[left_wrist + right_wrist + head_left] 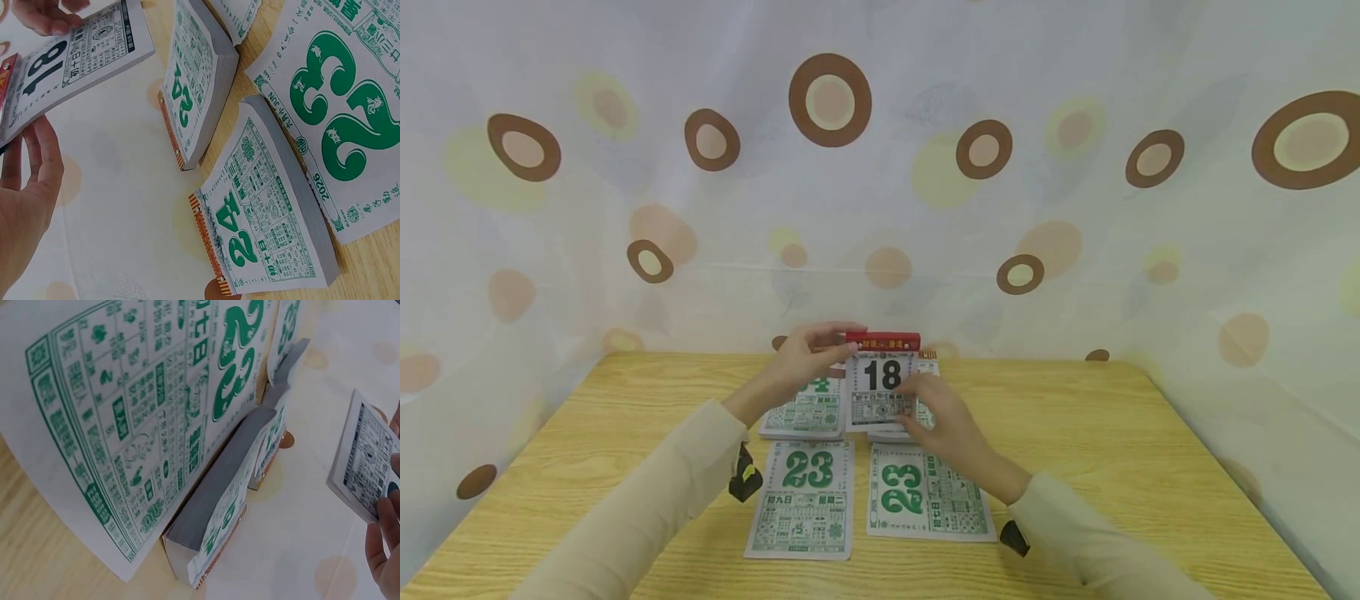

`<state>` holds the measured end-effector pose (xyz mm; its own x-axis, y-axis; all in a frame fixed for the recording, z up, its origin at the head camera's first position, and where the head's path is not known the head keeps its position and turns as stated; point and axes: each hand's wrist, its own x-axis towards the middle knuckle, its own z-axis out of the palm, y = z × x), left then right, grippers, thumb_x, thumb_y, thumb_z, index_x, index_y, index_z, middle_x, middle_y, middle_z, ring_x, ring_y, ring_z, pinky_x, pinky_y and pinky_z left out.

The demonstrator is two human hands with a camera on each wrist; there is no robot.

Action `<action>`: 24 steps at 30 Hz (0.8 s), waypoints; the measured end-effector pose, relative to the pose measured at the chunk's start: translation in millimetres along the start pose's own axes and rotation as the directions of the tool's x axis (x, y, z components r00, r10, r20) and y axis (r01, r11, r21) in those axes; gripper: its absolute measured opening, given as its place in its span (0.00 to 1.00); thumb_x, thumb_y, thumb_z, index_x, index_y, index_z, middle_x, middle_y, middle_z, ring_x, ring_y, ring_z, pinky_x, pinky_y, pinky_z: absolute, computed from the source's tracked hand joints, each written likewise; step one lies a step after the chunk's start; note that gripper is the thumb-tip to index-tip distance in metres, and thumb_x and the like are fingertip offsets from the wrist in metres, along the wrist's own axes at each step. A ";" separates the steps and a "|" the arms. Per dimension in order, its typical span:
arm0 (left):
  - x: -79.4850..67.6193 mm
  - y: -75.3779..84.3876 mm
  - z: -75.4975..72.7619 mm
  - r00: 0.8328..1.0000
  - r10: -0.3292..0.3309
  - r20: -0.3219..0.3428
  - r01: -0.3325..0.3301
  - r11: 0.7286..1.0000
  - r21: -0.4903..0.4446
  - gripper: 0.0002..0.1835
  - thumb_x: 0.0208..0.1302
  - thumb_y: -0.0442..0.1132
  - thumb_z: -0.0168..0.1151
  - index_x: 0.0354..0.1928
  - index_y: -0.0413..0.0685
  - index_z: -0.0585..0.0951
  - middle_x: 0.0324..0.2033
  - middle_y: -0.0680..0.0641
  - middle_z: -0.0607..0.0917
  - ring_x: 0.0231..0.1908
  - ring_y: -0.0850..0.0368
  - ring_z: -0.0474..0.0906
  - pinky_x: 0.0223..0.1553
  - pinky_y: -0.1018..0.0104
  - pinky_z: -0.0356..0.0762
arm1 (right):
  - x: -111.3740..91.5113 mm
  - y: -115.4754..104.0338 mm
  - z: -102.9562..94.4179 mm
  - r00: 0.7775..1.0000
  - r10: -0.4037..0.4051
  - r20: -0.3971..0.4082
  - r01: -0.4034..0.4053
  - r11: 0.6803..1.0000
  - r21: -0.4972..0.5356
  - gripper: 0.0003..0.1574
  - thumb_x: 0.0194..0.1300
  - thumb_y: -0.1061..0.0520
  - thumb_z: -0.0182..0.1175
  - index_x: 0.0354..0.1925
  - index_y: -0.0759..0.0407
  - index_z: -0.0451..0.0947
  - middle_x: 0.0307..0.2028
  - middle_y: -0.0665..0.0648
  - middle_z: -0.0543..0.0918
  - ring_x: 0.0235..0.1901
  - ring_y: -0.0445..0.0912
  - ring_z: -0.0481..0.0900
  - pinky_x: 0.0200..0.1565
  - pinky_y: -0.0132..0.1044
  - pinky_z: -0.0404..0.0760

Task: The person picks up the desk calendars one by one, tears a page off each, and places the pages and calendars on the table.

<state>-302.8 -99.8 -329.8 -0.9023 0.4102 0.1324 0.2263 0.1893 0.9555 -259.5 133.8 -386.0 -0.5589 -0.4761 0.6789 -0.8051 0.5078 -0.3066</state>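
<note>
A small tear-off calendar (883, 379) with a red top binding and a black 18 is held up above the table. My left hand (812, 358) grips it at the upper left end of the binding, thumb in front and fingers behind. At the calendar's right side, my right hand (943, 417) has its thumb and index finger apart over the front page, fingertips at the paper. Behind the raised calendar stand two thick calendar blocks, the left block (265, 219) showing a green 24. The right block (219, 487) is partly hidden by the raised calendar and my right hand.
Two loose sheets with a green 23 lie nearer on the wooden table (1060, 433): an upright left sheet (801, 521) and a sideways right sheet (958, 508). A patterned cloth (887, 192) hangs behind the table's far edge.
</note>
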 end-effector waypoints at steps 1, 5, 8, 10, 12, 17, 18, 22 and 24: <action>0.4 0.3 0.2 1.000 0.001 0.000 -0.001 1.000 -0.001 0.19 0.64 0.43 0.56 0.57 0.56 0.73 0.55 0.45 0.77 0.52 0.49 0.76 0.47 0.56 0.79 | -0.3 -0.7 1.3 1.000 0.002 -0.002 -0.002 1.000 -0.011 0.21 0.50 0.63 0.67 0.45 0.60 0.74 0.44 0.53 0.78 0.47 0.44 0.75 0.52 0.37 0.76; 0.9 3.0 1.1 1.000 -0.009 -0.010 0.009 1.000 -0.007 0.19 0.64 0.43 0.56 0.57 0.57 0.73 0.56 0.46 0.76 0.53 0.49 0.76 0.47 0.58 0.79 | -0.7 -3.7 5.2 1.000 -0.010 -0.008 0.010 0.998 -0.066 0.21 0.50 0.62 0.67 0.44 0.59 0.75 0.45 0.53 0.78 0.48 0.45 0.75 0.54 0.38 0.75; 1.3 4.3 1.1 1.000 -0.014 -0.018 0.014 1.000 -0.014 0.19 0.64 0.43 0.56 0.57 0.57 0.73 0.56 0.46 0.76 0.53 0.49 0.75 0.47 0.58 0.79 | -1.2 -4.5 8.6 0.999 -0.030 -0.018 0.028 0.991 -0.128 0.21 0.48 0.61 0.68 0.42 0.58 0.75 0.45 0.53 0.77 0.47 0.44 0.75 0.52 0.38 0.75; 1.5 4.7 0.9 1.000 -0.019 -0.022 0.018 1.000 -0.019 0.19 0.64 0.43 0.56 0.57 0.57 0.73 0.56 0.46 0.76 0.53 0.49 0.75 0.47 0.58 0.79 | -2.0 -4.0 11.1 0.999 -0.044 -0.021 0.040 0.985 -0.166 0.20 0.49 0.60 0.68 0.42 0.57 0.76 0.44 0.52 0.77 0.46 0.44 0.74 0.50 0.37 0.75; 1.6 4.7 0.6 1.000 -0.020 -0.022 0.020 1.000 -0.021 0.19 0.64 0.43 0.56 0.57 0.58 0.73 0.56 0.46 0.76 0.54 0.49 0.75 0.47 0.58 0.79 | -2.5 -3.4 13.8 0.997 -0.069 -0.029 0.062 0.978 -0.201 0.20 0.48 0.59 0.69 0.41 0.57 0.76 0.44 0.53 0.77 0.45 0.44 0.74 0.48 0.37 0.75; 0.9 5.6 0.3 0.999 -0.024 -0.021 0.024 0.999 -0.029 0.19 0.64 0.44 0.56 0.57 0.58 0.73 0.56 0.46 0.76 0.54 0.49 0.75 0.48 0.58 0.79 | -2.8 -1.8 19.9 0.990 -0.135 -0.040 0.119 0.954 -0.275 0.20 0.48 0.56 0.69 0.40 0.57 0.75 0.42 0.53 0.77 0.42 0.45 0.74 0.45 0.38 0.75; 0.8 5.8 0.4 1.000 -0.024 -0.020 0.023 0.999 -0.030 0.19 0.64 0.44 0.56 0.57 0.58 0.73 0.56 0.46 0.76 0.54 0.49 0.75 0.48 0.58 0.79 | -2.9 -1.1 21.1 0.989 -0.145 -0.040 0.128 0.948 -0.290 0.20 0.48 0.56 0.69 0.40 0.57 0.75 0.41 0.53 0.77 0.42 0.45 0.74 0.45 0.38 0.74; 0.8 6.7 1.0 1.000 -0.019 -0.018 0.018 0.999 -0.030 0.20 0.64 0.44 0.56 0.58 0.57 0.73 0.56 0.45 0.76 0.53 0.48 0.75 0.48 0.57 0.78 | -3.3 0.6 24.0 0.987 -0.159 -0.035 0.138 0.933 -0.333 0.20 0.48 0.55 0.68 0.41 0.57 0.75 0.41 0.53 0.77 0.41 0.46 0.73 0.43 0.37 0.74; 1.0 7.1 1.4 1.000 -0.014 -0.016 0.014 0.999 -0.029 0.20 0.64 0.44 0.56 0.58 0.57 0.73 0.56 0.45 0.76 0.53 0.48 0.75 0.48 0.57 0.78 | -3.4 0.9 24.9 0.987 -0.159 -0.031 0.139 0.928 -0.347 0.21 0.48 0.55 0.69 0.41 0.57 0.75 0.41 0.53 0.76 0.41 0.46 0.73 0.42 0.37 0.73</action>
<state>-301.6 -96.8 -323.2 -0.9112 0.3932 0.1230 0.2031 0.1690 0.9645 -263.3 118.0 -405.2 -0.4175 -0.5284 0.7393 -0.7554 0.6540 0.0408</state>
